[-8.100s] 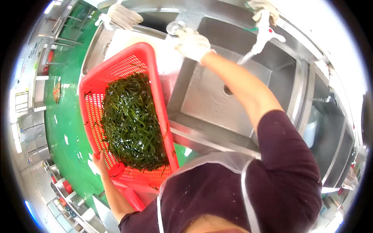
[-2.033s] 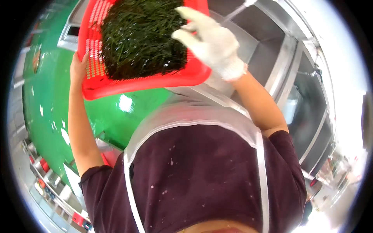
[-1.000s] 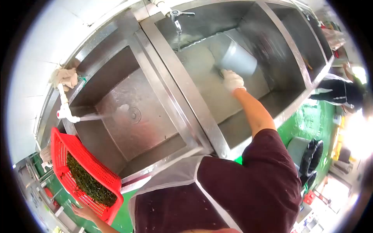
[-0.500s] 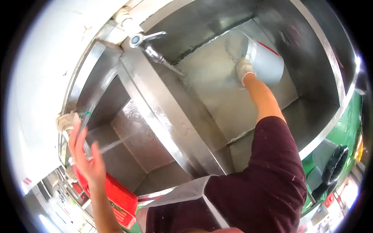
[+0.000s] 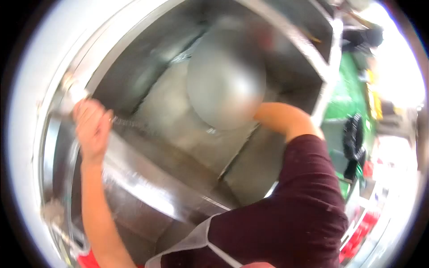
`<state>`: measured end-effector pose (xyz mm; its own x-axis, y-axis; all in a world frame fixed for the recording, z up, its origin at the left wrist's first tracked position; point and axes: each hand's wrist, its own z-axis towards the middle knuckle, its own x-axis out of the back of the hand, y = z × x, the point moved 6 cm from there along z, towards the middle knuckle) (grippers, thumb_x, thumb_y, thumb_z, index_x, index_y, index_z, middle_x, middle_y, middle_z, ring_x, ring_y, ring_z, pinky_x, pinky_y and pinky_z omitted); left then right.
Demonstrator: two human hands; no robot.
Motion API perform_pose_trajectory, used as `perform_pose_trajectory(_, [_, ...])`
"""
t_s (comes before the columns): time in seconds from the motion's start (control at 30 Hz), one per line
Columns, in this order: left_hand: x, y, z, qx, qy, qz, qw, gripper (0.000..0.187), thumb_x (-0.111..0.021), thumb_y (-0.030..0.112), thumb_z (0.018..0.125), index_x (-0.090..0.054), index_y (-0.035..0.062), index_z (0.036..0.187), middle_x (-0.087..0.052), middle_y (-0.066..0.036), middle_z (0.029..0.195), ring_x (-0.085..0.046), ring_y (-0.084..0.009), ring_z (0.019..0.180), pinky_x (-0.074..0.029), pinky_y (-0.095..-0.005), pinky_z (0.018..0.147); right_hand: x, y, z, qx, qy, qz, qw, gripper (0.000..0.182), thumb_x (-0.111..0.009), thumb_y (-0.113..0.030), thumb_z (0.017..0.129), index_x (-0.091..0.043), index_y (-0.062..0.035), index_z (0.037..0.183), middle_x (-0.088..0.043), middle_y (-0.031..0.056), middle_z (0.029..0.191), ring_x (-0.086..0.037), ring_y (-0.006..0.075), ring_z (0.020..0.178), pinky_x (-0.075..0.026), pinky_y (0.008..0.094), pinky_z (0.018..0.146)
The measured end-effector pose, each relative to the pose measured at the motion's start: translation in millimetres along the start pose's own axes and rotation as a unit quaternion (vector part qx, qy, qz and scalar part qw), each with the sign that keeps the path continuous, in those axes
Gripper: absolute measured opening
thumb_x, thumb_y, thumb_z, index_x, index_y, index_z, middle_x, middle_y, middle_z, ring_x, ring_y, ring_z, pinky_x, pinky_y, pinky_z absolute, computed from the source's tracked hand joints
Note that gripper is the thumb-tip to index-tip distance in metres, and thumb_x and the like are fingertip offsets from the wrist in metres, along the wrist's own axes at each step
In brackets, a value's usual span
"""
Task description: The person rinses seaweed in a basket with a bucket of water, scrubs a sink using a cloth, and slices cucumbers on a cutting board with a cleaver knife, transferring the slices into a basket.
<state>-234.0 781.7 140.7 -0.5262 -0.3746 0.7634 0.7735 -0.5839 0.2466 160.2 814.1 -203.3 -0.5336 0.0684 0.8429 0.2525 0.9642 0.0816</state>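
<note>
At the left, my left hand [image 5: 92, 127] is closed over the tap [image 5: 76, 93] on the sink's back rim, its fingers hiding the handle. A large, blurred grey round bucket [image 5: 223, 85] hangs tilted over the right basin of the metal sink [image 5: 178, 134], its smooth surface facing the camera. My right forearm [image 5: 286, 118] reaches to the bucket's lower right side. Behind the bucket my right hand is hidden, so its grip does not show. Shallow water seems to lie on the basin floor.
A metal divider [image 5: 147, 187] separates this basin from another one [image 5: 134, 219] at the lower left. Part of a red basket [image 5: 88, 260] shows at the bottom left. Beyond the right rim are a green floor [image 5: 342, 94], a black object [image 5: 353, 138] and red items [image 5: 359, 236].
The bucket has risen from the basin floor towards the camera. My left hand has gone from open in the air to closed on the tap. The view has turned and shifted right.
</note>
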Motion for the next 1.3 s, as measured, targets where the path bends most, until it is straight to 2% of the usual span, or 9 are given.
perform_pose_trajectory(0.3, [37.0,0.8,-17.6,0.128,-0.124,-0.071,0.981,0.02,-0.053,0.017,0.093,-0.065,0.0045,0.083,-0.066,-0.004,0.088,-0.057,-0.0273,0.118,-0.025,-0.0472,0.112,193.3,-50.6,-76.7,-0.15,0.003,0.128,0.98,0.016,-0.067,-0.024,0.08,-0.072,-0.0094,0.085,-0.071,0.0113,0.083,-0.07,0.0304,0.079,-0.055,0.043,0.065])
perform_pose_trajectory(0.43, [27.8,36.7,-24.8,0.145,-0.052,0.14,0.978,0.029,-0.062,0.02,0.091,-0.062,0.0154,0.119,-0.051,0.0,0.144,-0.04,-0.0272,0.139,-0.025,-0.0547,0.111,213.5,-70.4,-118.2,-0.199,-0.086,0.267,0.939,0.03,-0.071,-0.033,0.079,-0.067,-0.0092,0.096,-0.07,0.0123,0.088,-0.069,0.0328,0.082,-0.054,0.0447,0.071])
perform_pose_trajectory(0.63, [-9.9,89.8,-78.4,0.281,0.102,-0.113,0.948,0.039,-0.069,0.015,0.086,-0.056,0.0082,0.122,-0.054,-0.012,0.136,-0.047,-0.0348,0.129,-0.039,-0.0417,0.107,286.6,-96.6,-137.4,-0.144,0.036,0.249,0.957,0.037,-0.074,-0.037,0.075,-0.063,-0.007,0.094,-0.066,0.013,0.086,-0.066,0.0344,0.083,-0.052,0.0441,0.073])
perform_pose_trajectory(0.73, [-54.0,100.7,-107.4,0.535,0.003,-0.335,0.776,0.068,-0.07,0.044,0.086,-0.048,0.0031,0.135,-0.051,-0.02,0.138,-0.044,-0.0331,0.133,-0.036,-0.0395,0.109,325.7,-121.7,-143.4,-0.11,0.039,0.197,0.973,0.035,-0.074,-0.035,0.074,-0.062,-0.0077,0.093,-0.065,0.0127,0.082,-0.066,0.0329,0.079,-0.051,0.0443,0.07])
perform_pose_trajectory(0.87, [-89.7,97.9,-111.0,0.625,-0.012,-0.478,0.617,0.086,-0.067,0.061,0.081,-0.041,0.0118,0.146,-0.04,-0.022,0.148,-0.031,-0.0308,0.141,-0.031,-0.0469,0.111,397.0,-146.2,-166.3,-0.073,-0.008,0.107,0.991,0.034,-0.075,-0.033,0.073,-0.063,-0.0089,0.094,-0.064,0.0106,0.078,-0.065,0.0297,0.074,-0.049,0.0421,0.068])
perform_pose_trajectory(0.97, [-68.6,141.7,-84.9,0.552,-0.149,-0.673,0.469,0.071,-0.063,0.061,0.083,-0.051,0.019,0.139,-0.047,-0.012,0.145,-0.04,-0.0297,0.135,-0.038,-0.0583,0.103,450.3,-166.5,-201.1,-0.032,0.061,0.031,0.997,0.035,-0.077,-0.028,0.069,-0.063,-0.0093,0.094,-0.062,0.0086,0.075,-0.064,0.0296,0.072,-0.047,0.0428,0.069])
perform_pose_trajectory(1.1, [-28.7,153.2,-105.4,0.549,-0.119,-0.705,0.432,0.051,-0.065,0.03,0.081,-0.059,0.0008,0.122,-0.063,-0.02,0.118,-0.064,-0.0349,0.102,-0.054,-0.0547,0.076,527.9,-208.3,-210.0,-0.021,0.033,-0.017,0.999,0.037,-0.077,-0.025,0.065,-0.063,-0.0099,0.096,-0.06,0.0064,0.074,-0.06,0.0287,0.07,-0.042,0.0412,0.065])
perform_pose_trajectory(1.27, [73.9,142.8,-177.9,0.519,0.039,-0.551,0.652,0.028,-0.054,0.003,0.068,-0.062,-0.0081,0.092,-0.06,-0.02,0.083,-0.062,-0.0348,0.065,-0.051,-0.0464,0.048,583.5,-272.2,-216.5,0.151,0.223,-0.069,0.96,0.041,-0.079,-0.02,0.061,-0.062,-0.0108,0.098,-0.06,0.0056,0.079,-0.058,0.027,0.073,-0.039,0.0387,0.065])
perform_pose_trajectory(1.3, [108.1,157.8,-192.7,0.585,0.095,-0.56,0.579,0.028,-0.053,0.0,0.067,-0.062,-0.007,0.092,-0.059,-0.018,0.082,-0.061,-0.0324,0.066,-0.05,-0.0455,0.049,593.3,-285.3,-215.3,0.186,0.252,-0.09,0.946,0.043,-0.08,-0.02,0.061,-0.061,-0.0111,0.099,-0.061,0.0064,0.082,-0.058,0.027,0.074,-0.04,0.0388,0.066])
